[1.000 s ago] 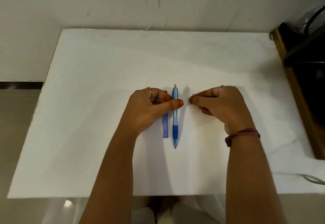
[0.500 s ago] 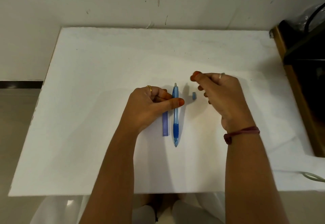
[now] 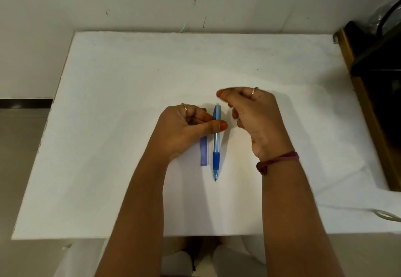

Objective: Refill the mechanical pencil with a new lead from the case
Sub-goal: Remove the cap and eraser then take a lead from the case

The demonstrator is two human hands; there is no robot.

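Observation:
A blue mechanical pencil (image 3: pixel 216 146) lies on the white table (image 3: pixel 130 81), tip toward me. My left hand (image 3: pixel 184 129) pins its upper barrel, with the thumb across it and the fingers curled against its left side. A slim purple lead case (image 3: pixel 204 151) lies flat just left of the pencil, its far end under my left hand. My right hand (image 3: pixel 256 116) hovers to the right of the pencil. Its thumb and forefinger are pinched together just beyond the pencil's back end, with nothing visible between them. The small blue cap seen earlier is hidden under this hand.
A wall runs along the table's far edge. A dark wooden unit (image 3: pixel 373 103) with black items stands against the right side. A pale loop of cable (image 3: pixel 386 214) lies at the near right corner. My knees show below the front edge.
My right hand set a small blue cap on the table right of the pencil, then rose and moved left toward the pencil's back end. My left hand and the pencil stayed put.

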